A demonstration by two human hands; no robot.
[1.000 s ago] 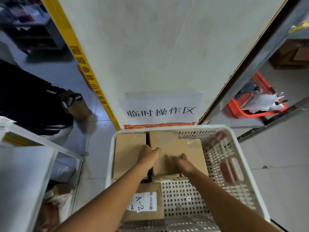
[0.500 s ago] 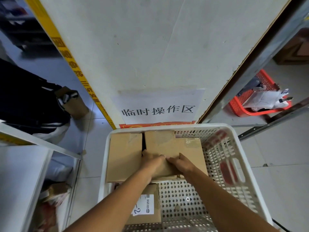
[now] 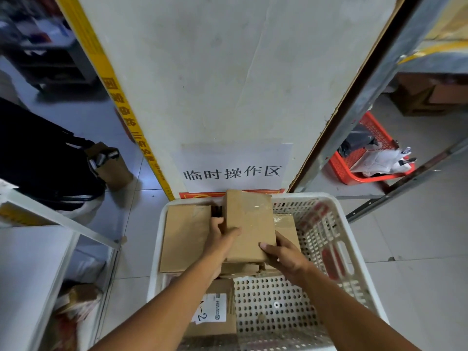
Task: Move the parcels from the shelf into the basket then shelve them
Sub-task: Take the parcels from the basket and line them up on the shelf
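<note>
Taped parcel (image 3: pixel 249 224) is now up off the stack, far end tipped over the basket (image 3: pixel 326 239) rim at 12 o'clock; 0.5 s ago it lay flat w/ the others. Your left hand (image 3: pixel 219 240) grips its 9 o'clock edge, thumb on top. Right hand (image 3: pixel 285 257) grips the near corner at 5 o'clock. Flat parcel (image 3: pixel 186 236) sits at 9, labelled box (image 3: pixel 215 310) at 6.

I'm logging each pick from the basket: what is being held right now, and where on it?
A taped cardboard parcel: left hand grips its left edge, right hand its near right corner.
</note>
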